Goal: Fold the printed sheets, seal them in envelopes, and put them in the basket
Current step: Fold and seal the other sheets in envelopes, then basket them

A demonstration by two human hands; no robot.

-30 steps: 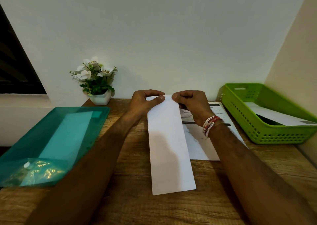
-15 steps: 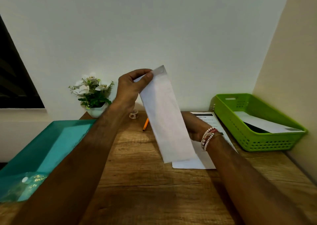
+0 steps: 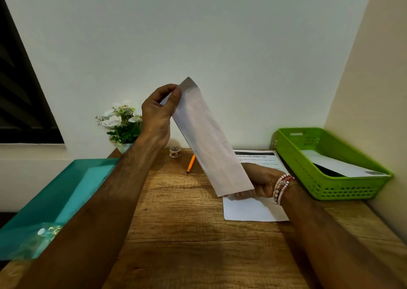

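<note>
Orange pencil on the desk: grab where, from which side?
Mid-shaft, from straight above, is likely best: the orange pencil lies flat on the wooden table, pointing roughly away from the camera, so close fingers across it. The tape roll lies apart to its left; the folded sheet is held up on its right.

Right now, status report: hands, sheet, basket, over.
Left hand pinches folded sheet top; right hand grips bottom edge. Sheet tilted, above desk. Green basket unobstructed.
</note>
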